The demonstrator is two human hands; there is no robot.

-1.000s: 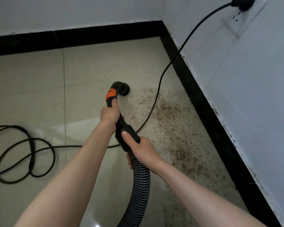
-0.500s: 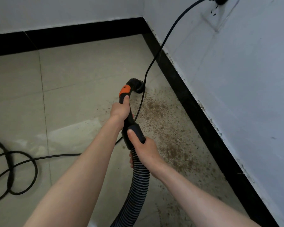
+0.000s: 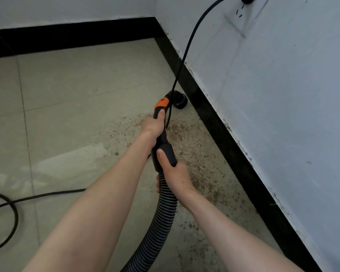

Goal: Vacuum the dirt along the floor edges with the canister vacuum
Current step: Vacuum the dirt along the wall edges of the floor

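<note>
Both hands, left point(image 3: 152, 126) ahead of right point(image 3: 174, 174), grip the wand point(image 3: 162, 138), whose nozzle point(image 3: 180, 101) has moved closer to the baseboard point(image 3: 214, 122).

One view only: head camera, wide-angle, looking forward and down from above onto floor point(image 3: 82, 91) at room corner. Baseboard point(image 3: 220, 122) runs diagonally at right. Forearms fill lower frame, close to lens.

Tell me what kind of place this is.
Likely the corner of a bare indoor room: tiled floor, black skirting under painted walls, and a wall socket with the cord plugged in. No furniture shows.
</note>
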